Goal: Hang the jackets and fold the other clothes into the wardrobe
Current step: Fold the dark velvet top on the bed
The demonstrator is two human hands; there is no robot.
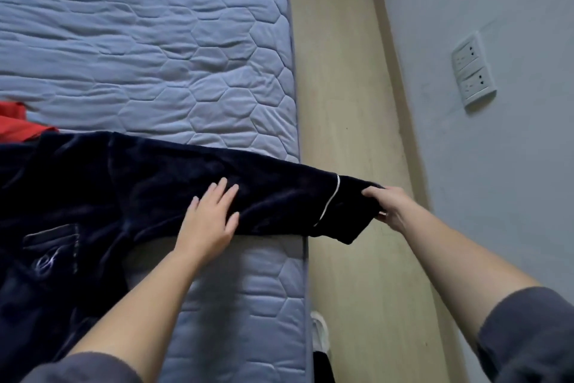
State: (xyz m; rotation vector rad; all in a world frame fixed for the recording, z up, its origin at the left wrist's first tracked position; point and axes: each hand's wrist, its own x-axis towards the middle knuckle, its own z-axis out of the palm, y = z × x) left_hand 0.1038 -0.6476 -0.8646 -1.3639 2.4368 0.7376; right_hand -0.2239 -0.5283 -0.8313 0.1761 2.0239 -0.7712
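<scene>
Navy garment [77, 196] lay on the mattress [155, 41]; left hand [208, 221] pressed flat, fingers straight, on its sleeve; right hand [388, 208] apparently pinched the cuff.

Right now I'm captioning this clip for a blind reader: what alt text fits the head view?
A person holds one sleeve of a dark navy garment stretched across a blue quilted mattress: the left hand lies flat on the sleeve, and the right hand pinches its white-piped cuff past the mattress edge. A red garment lies at far left.
</scene>
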